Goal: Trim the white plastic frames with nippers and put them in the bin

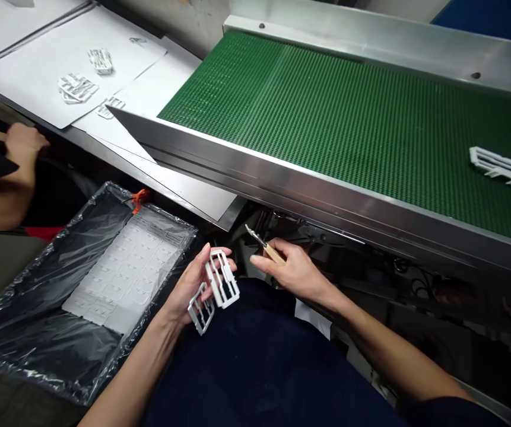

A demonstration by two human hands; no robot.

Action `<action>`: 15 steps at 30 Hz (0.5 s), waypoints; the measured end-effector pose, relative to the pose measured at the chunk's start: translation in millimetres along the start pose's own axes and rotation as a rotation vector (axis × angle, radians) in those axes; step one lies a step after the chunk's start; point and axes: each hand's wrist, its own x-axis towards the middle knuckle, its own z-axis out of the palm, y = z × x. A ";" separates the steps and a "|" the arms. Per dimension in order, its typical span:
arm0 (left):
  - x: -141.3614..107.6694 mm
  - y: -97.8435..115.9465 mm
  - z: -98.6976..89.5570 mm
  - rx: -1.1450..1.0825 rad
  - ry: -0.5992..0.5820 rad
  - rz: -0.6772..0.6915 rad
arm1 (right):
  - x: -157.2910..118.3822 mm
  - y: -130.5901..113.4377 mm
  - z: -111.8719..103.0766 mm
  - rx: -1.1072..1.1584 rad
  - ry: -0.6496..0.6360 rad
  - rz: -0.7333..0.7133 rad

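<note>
My left hand [193,279] is closed on two white plastic frames with slots and bars. One white plastic frame [223,277] stands tilted at the fingertips; the second white plastic frame [201,309] hangs lower, against the palm side. To the right, my right hand [294,265] is wrapped round a small trimming tool [275,255] with a light wooden handle and a thin metal tip pointing up and left. The tool's tip is apart from the frames. Both hands are above my lap, in front of the conveyor's side.
A green conveyor belt [326,118] with metal sides carries another white frame [504,168] at right. Several frames [77,88] lie on white sheets at upper left. A crate lined with black plastic [24,308] holds stacked white parts [126,267]. A co-worker's arm [10,184] shows at left.
</note>
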 end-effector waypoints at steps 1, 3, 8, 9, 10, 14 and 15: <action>3.1 -0.4 0.1 0.016 0.017 0.025 | -1.0 -1.9 6.7 0.046 -0.018 0.013; 8.6 -0.6 2.2 0.087 0.059 0.072 | -2.2 -5.6 20.7 0.121 -0.077 0.021; 15.1 3.6 8.8 0.165 0.133 0.115 | 4.0 -0.6 41.4 0.493 -0.225 0.021; 15.6 4.1 7.7 0.128 0.142 0.098 | 6.2 3.6 42.6 0.656 -0.294 0.032; 16.0 3.8 5.2 0.071 0.148 0.068 | 8.3 8.5 43.4 0.830 -0.371 0.052; 15.2 -8.8 -12.9 -0.269 0.119 -0.064 | 13.4 25.2 47.8 1.354 -0.595 0.215; 13.7 -14.1 -17.6 -0.334 0.119 -0.083 | 14.0 27.4 49.7 1.427 -0.616 0.255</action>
